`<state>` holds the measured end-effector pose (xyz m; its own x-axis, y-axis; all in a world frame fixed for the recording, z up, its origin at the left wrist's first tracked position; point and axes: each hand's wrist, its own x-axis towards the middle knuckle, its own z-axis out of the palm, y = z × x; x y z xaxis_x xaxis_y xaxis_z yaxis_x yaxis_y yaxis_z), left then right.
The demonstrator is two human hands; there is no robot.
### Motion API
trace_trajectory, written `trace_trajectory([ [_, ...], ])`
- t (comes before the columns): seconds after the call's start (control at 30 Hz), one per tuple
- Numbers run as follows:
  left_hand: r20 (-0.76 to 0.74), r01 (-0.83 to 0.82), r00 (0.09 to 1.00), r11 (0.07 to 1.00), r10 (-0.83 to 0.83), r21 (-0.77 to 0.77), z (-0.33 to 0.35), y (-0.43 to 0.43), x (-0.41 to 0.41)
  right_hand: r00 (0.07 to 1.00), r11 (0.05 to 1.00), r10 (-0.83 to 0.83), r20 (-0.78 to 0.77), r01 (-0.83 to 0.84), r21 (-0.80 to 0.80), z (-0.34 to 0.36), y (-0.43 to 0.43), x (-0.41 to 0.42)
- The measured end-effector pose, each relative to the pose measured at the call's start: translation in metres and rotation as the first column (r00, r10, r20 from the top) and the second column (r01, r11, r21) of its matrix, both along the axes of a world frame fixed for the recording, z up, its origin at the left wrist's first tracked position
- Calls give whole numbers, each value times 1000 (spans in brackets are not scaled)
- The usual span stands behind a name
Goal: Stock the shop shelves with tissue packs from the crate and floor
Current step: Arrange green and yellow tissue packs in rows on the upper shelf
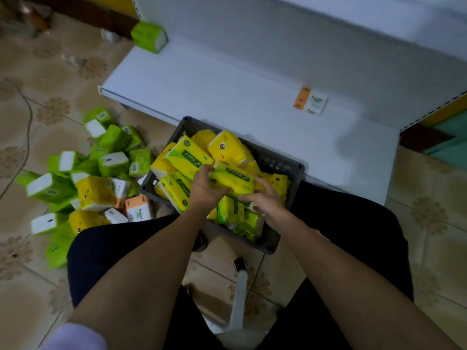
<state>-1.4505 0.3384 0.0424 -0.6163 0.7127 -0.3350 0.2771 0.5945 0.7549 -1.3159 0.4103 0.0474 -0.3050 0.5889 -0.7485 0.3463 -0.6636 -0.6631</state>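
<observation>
Item: yellow tissue pack point(233, 176), held just above the crate point(298, 170) at the shelf's point(227, 84) front edge.
Risk: the wrapper looks slick and the packs beneath are loosely heaped, so a lift may slip or tip neighbours over the crate rim. Left hand point(206, 189) curls round the pack's left end. Right hand point(265, 199) pinches its near right side. One green pack point(149, 36) sits at the shelf's far left corner.

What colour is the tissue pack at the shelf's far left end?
The tissue pack is bright green with a white end, seen in the head view.
</observation>
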Motion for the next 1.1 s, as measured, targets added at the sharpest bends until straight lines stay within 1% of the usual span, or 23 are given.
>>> trace_trajectory([
  [0.03,10,-45,999,998,45,45,12,-1,-1,1000,999,-2,-4,3,51,15,1,-2],
  [0.1,23,-101,995,988,98,119,37,-3,-4,999,995,7,-53,-2,98,42,3,-6],
  [0.17,23,-139,990,974,137,180,61,-5,-10,994,983,61,-91,-44,181,68,5,-12],
  [0.2,20,-155,988,965,154,214,74,-5,-12,991,965,103,-90,-78,251,82,8,-14],
  [0.23,27,-166,986,952,164,258,87,-5,-14,987,934,145,-74,-111,340,96,11,-17],
  [0.3,44,-172,985,923,167,345,113,-1,-20,977,829,212,7,-183,528,126,18,-23],
  [0.33,35,-162,986,915,160,369,128,1,-23,972,774,230,40,-207,598,141,22,-24],
  [0.37,-4,-138,989,914,150,382,142,4,-26,969,726,241,58,-220,651,157,26,-26],
  [0.43,-126,-61,985,917,120,394,174,8,-32,965,652,255,65,-221,725,187,35,-28],
  [0.53,-270,50,960,901,76,431,220,14,-35,965,545,258,48,-186,817,229,48,-29],
  [0.63,-339,113,938,871,65,479,259,26,-29,966,464,258,19,-141,875,270,60,-24],
  [0.7,-368,155,928,838,58,523,280,39,-21,976,417,219,-9,-85,905,292,70,-16],
  [0.77,-382,196,923,806,40,559,296,57,-10,988,351,143,-49,-5,936,309,80,-3],
  [0.83,-376,228,926,775,14,589,309,75,3,995,302,73,-65,40,952,321,91,13],
  [0.97,-359,282,931,738,-58,613,322,110,30,997,267,-67,-49,65,962,330,115,53],
  [1.03,-361,322,926,720,-106,615,323,126,42,990,266,-131,-54,88,960,330,126,73],
  [1.1,-367,365,916,723,-165,587,321,140,54,976,274,-203,-75,131,953,328,137,91],
])
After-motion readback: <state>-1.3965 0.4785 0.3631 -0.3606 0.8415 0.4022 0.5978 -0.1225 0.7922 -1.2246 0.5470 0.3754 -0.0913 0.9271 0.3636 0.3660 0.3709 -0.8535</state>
